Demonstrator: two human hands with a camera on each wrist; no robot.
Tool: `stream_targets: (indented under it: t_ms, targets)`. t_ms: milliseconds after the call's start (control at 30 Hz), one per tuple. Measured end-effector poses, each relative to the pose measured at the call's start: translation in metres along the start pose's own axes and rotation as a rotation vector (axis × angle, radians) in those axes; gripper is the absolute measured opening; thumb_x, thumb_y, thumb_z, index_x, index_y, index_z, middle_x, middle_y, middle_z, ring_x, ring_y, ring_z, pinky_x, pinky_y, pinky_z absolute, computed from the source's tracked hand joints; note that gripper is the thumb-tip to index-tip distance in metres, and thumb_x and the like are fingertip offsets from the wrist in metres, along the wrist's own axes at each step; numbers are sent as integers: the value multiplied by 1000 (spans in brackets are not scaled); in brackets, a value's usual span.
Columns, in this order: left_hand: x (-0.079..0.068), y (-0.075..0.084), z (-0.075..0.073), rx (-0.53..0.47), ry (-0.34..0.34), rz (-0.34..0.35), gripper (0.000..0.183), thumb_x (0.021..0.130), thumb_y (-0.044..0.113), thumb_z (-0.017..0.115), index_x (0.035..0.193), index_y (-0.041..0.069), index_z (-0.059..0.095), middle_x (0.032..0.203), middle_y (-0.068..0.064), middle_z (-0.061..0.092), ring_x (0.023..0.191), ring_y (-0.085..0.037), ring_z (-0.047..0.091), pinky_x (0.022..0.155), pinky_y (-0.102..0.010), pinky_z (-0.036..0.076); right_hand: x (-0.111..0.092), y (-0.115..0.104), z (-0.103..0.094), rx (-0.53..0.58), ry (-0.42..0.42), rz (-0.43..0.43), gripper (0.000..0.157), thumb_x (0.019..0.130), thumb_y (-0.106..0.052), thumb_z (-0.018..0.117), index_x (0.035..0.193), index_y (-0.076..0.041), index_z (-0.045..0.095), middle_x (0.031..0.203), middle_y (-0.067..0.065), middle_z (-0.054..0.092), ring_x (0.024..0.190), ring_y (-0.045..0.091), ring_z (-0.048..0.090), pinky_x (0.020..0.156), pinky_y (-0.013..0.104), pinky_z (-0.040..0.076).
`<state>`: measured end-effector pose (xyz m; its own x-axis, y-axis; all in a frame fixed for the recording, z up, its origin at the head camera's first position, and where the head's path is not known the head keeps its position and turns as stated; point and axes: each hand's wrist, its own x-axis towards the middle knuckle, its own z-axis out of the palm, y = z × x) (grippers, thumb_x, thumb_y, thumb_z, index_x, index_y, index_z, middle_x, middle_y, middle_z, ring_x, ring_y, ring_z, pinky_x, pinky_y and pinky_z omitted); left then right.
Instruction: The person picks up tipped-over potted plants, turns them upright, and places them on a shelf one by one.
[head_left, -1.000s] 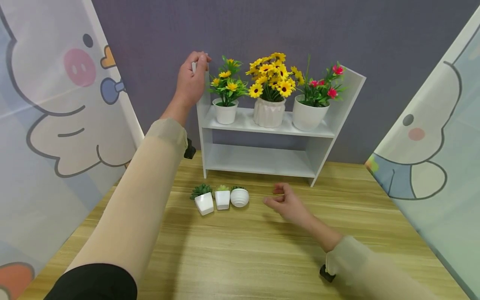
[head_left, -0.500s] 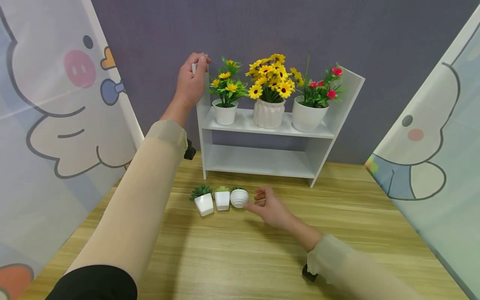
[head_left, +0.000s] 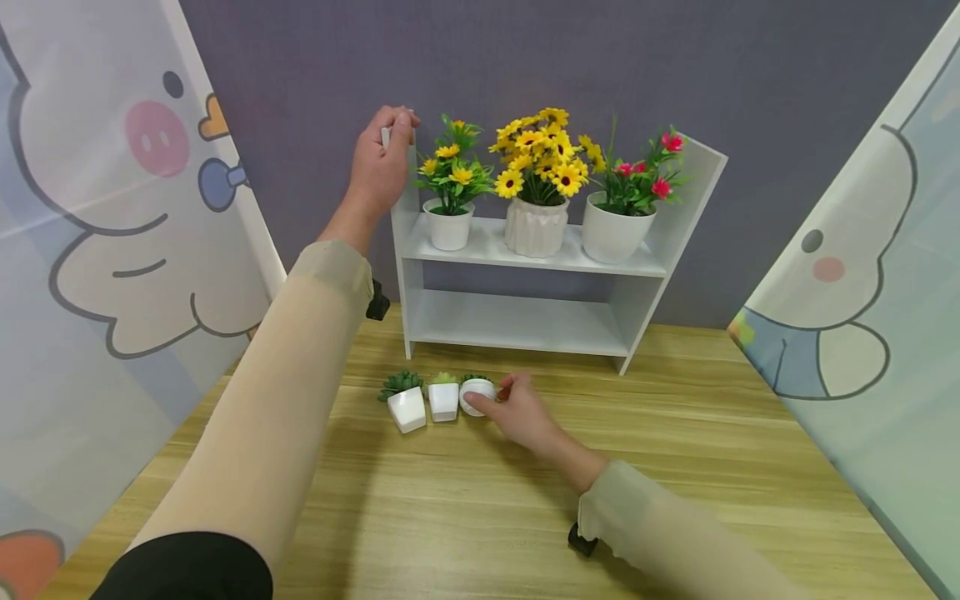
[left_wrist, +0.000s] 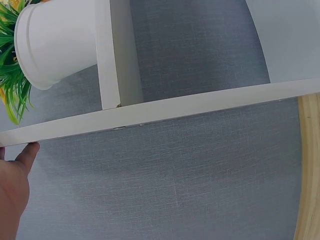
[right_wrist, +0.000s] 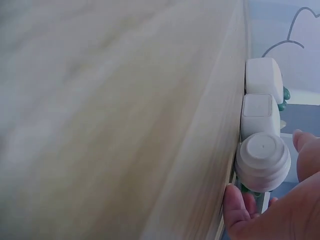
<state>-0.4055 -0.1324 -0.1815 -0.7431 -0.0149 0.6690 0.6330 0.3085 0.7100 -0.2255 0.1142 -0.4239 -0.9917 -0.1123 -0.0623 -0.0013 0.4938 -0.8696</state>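
My left hand (head_left: 378, 162) grips the top of the left side panel of a white two-tier shelf (head_left: 517, 323); in the left wrist view, fingers (left_wrist: 29, 154) touch the panel's edge. My right hand (head_left: 527, 417) is at a small round white pot (head_left: 476, 402) with a green plant, lying on its side on the table. Its thumb overlaps the pot in the head view. From the right wrist, the thumb (right_wrist: 301, 139) and fingers (right_wrist: 234, 202) stand spread around the ribbed pot. Two square white pots with succulents, one in the middle (head_left: 444, 403) and one at left (head_left: 407, 411), lie beside it.
On the upper tier stand a small yellow-flowered pot (head_left: 449, 229), a ribbed pot of yellow daisies (head_left: 536, 228) and a pot with red flowers (head_left: 617, 233). The wooden table (head_left: 465, 508) lies between cartoon-printed panels, with a grey wall (head_left: 540, 50) behind the shelf.
My right hand has moved left across the table to the round pot, its thumb coming over the pot. The left hand has stayed on the shelf's side panel.
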Motion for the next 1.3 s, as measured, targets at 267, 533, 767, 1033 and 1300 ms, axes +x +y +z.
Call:
stream_targets:
  t_ms: [267,533,767,1033,1300]
  targets:
    - [0,1,0,14,1,-7,36,119,37,41,116,7,61,144,-11,62,147,-11,52,114,-28,42,7,-1,6,-32,4,35,71,99,-46,82,136,3,47,121,19,64,83,19,66,74,31,53]
    - [-1,-1,0,14,-1,-7,34,119,38,41,112,12,61,147,-7,62,137,-17,55,110,-29,44,8,-1,8,-49,9,40,66,99,-43,83,132,4,51,119,19,68,89,20,66,76,31,55]
    - [-1,-1,0,15,-1,-4,34,119,38,40,114,11,61,147,-6,61,133,-17,56,108,-29,44,9,-4,6,-66,16,50,66,98,-41,84,134,5,54,121,18,69,99,22,66,84,36,57]
    - [-1,1,-1,17,-11,-17,33,119,39,41,110,12,59,148,-11,61,153,-7,47,119,-28,41,6,-4,-1,-75,9,60,64,97,-38,86,134,4,56,122,17,70,101,24,65,85,35,55]
    - [-1,2,-2,25,-12,-28,33,119,39,40,109,14,59,154,-6,61,159,-2,40,128,-26,34,5,-2,-6,-73,11,36,65,94,-32,89,135,7,56,127,21,71,109,26,69,87,35,59]
